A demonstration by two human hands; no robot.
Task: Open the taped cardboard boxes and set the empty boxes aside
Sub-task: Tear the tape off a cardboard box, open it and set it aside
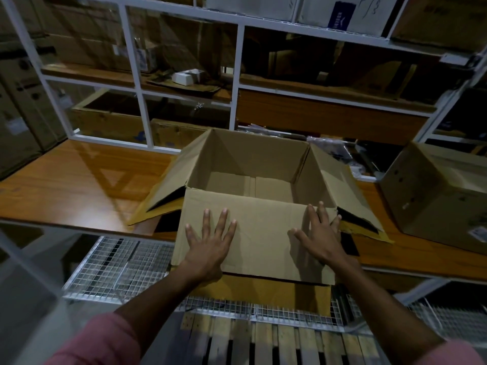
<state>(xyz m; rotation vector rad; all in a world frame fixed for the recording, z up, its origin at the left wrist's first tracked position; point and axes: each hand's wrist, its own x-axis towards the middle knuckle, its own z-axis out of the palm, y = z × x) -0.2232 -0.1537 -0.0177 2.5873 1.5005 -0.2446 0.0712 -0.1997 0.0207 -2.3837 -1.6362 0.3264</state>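
Box (253,164) open, looks empty; left hand (210,243) and right hand (320,237) press near flap (253,233) flat, fingers spread. Next: grip, set aside, then closed box (437,196) at 3 o'clock.

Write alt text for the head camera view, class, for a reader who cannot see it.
A person's left hand and right hand press flat on the near flap of an open, empty brown cardboard box on a wooden table. A second, closed brown cardboard box sits at the right, with white metal shelving of boxes behind.
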